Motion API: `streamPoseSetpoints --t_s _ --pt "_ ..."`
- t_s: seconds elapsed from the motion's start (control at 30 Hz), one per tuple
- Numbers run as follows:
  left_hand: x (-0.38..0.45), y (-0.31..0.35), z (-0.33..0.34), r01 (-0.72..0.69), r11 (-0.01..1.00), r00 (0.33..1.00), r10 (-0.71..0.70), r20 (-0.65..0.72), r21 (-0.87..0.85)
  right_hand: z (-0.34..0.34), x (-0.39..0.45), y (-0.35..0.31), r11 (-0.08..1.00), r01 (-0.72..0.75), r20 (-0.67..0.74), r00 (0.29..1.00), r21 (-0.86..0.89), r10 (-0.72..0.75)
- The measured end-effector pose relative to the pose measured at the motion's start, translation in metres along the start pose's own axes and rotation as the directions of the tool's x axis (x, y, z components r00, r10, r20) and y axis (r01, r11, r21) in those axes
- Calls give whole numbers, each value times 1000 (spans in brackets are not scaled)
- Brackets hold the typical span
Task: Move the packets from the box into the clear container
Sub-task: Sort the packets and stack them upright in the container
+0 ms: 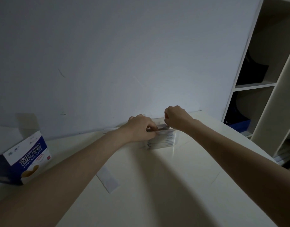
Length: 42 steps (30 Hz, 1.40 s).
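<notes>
— While the pale worktop (pixel 182 185) fills most of the view, where's the blue and white box (pixel 26 159)?

— Far left on it, standing tilted, well apart from the clear container (pixel 164 140) at the back by the wall.

— And the packets (pixel 159 141)?

— Stacked inside that container, printed edges showing through its front.

— Both hands there?

— Yes. Left hand (pixel 139 128) lies over the container's top, fingers curled, pinching a thin dark edge. Right hand (pixel 177 117) is just beside it, clenched at the same edge; what it grips, I cannot tell.

— Anything loose?

— One flat strip (pixel 108 179) lies between the forearms.
</notes>
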<state>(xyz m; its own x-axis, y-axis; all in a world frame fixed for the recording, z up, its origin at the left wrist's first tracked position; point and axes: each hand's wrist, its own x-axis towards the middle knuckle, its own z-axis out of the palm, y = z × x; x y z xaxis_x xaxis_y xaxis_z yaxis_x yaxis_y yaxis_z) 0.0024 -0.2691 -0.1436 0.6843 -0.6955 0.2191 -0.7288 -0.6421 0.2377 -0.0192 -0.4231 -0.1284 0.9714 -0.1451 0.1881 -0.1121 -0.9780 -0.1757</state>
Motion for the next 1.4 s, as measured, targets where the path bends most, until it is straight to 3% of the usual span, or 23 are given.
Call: streamPoseSetpoints --t_s 0.17,0.3,0.5,0.6,0.73,0.83,0.9,0.97,1.07,1.23,1.4 --pt "-7 -5 -11 84 996 988 -79 -131 33 -14 -13 -5 988 42 28 999 -152 -38" --pt "-13 -6 -10 56 978 998 -47 -47 199 -20 -23 -8 956 71 67 996 -283 -54" --pt "-14 -9 -4 36 959 999 -38 1 282 -22 -30 -12 970 61 109 993 -235 -36" --pt "-17 -5 -14 32 975 998 -18 -65 220 -32 -32 -12 966 41 -29 998 -254 -50" --pt "-33 -4 -40 81 994 940 -101 -326 -76 -42 -38 -34 982 116 -305 939 -149 -157" --pt "-58 -33 -50 241 966 939 -257 -229 -95 -36 -49 -69 973 227 -372 900 -44 -227" --pt "-78 -57 -50 373 928 927 -373 -35 15 -21 -52 -95 954 300 -313 908 24 -278" --pt "-98 -73 -46 475 876 865 -482 137 81 4 -49 -118 939 334 -173 932 78 -318" --pt "-124 -79 -41 572 819 790 -566 237 48 48 -26 -141 941 313 47 946 127 -321" --pt "-128 -79 -25 502 851 836 -524 166 154 90 12 -146 979 187 173 965 82 -199" --pt "-118 -93 -22 435 870 881 -464 91 232 97 9 -145 957 290 131 949 9 -288"
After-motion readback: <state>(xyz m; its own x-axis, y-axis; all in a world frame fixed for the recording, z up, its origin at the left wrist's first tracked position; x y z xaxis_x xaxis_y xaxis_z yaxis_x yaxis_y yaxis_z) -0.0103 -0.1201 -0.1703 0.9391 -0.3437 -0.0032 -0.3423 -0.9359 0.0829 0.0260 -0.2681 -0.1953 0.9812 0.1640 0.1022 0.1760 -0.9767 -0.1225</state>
